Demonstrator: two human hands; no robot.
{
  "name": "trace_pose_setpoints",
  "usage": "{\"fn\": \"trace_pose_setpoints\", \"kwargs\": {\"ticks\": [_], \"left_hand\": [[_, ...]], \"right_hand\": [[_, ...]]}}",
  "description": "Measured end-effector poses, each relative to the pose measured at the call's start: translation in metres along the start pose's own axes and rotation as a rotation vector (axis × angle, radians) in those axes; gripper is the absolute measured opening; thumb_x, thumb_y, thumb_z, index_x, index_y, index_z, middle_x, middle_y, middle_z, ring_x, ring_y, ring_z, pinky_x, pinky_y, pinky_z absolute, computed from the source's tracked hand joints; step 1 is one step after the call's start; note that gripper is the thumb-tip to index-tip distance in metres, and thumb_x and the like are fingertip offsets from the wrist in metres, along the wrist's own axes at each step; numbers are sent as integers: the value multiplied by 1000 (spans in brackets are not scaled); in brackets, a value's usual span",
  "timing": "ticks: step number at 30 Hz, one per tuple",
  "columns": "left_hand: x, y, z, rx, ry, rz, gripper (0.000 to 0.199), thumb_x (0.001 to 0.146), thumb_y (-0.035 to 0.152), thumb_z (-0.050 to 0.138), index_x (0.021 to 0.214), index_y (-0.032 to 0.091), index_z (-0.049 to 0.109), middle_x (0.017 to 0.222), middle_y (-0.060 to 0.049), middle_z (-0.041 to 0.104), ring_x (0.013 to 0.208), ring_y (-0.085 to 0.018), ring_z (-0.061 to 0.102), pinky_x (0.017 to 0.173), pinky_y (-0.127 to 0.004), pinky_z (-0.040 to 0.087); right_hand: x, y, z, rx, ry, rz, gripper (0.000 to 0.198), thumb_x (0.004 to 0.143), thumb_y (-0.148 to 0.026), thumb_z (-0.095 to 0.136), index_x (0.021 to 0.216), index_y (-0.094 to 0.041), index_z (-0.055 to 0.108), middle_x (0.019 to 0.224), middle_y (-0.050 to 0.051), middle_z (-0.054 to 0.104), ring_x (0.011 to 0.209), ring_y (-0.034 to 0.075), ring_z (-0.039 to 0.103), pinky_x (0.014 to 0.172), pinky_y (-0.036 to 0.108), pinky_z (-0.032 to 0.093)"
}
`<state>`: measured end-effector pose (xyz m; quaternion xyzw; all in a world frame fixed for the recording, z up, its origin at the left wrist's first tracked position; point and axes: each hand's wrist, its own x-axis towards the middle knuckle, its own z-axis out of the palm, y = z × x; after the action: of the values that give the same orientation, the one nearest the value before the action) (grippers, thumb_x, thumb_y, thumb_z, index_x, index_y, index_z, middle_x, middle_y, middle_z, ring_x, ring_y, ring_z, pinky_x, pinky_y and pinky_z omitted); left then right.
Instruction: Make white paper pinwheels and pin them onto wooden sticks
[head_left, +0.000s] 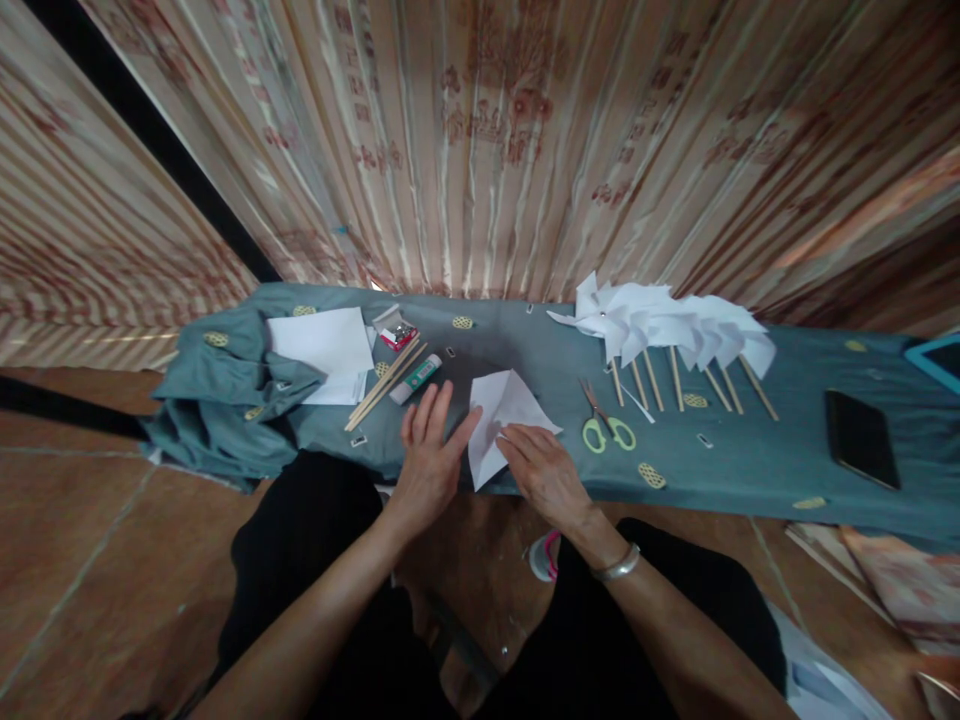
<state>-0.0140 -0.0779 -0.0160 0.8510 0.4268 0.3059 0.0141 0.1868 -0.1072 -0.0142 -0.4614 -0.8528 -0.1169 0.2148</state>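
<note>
A creased piece of white paper [517,398] lies in front of me on the cloth-covered surface, its folds standing partly up. My left hand [429,450] is at its left side, fingers stretched out and thumb at the paper's edge. My right hand [544,475] grips the lower right part of the paper with bent fingers; the fingertips are partly hidden. Left of the paper lie a glue stick [416,379] and several thin wooden sticks [379,390]. On its right rest scissors [606,425] with green handles.
Several white paper pinwheels [660,315] on sticks lie in a row at the back right. A stack of white paper [322,340] and a small open red-and-white box [395,330] are on the left. A dark phone [862,438] lies far right. Curtains [480,150] hang behind.
</note>
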Motion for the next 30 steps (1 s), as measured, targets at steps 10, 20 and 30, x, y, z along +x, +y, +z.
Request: {"fn": "trace_pose_setpoints", "kwargs": {"ticks": [10, 20, 30], "left_hand": [[4, -16, 2, 88, -38, 3, 33, 77, 8, 65, 103, 26, 72, 159, -6, 30, 151, -31, 2, 116, -62, -3], [5, -22, -3, -23, -109, -69, 20, 89, 25, 58, 81, 27, 76, 139, -8, 57, 143, -36, 30, 111, -72, 7], [7, -22, 3, -125, -164, -194, 23, 91, 28, 54, 82, 23, 75, 128, -8, 65, 142, -34, 33, 112, -70, 8]], "right_hand": [[-21, -6, -6, 143, -105, 24, 30, 90, -7, 49, 114, -13, 65, 115, 15, 70, 108, 26, 63, 91, 42, 54], [-24, 7, -12, 599, -32, 444, 25, 97, -30, 47, 99, -19, 69, 97, 8, 74, 94, 21, 69, 86, 35, 55], [-16, 18, -2, 628, -36, 725, 32, 92, -44, 51, 87, -19, 70, 85, 6, 72, 80, 21, 66, 75, 31, 50]]}}
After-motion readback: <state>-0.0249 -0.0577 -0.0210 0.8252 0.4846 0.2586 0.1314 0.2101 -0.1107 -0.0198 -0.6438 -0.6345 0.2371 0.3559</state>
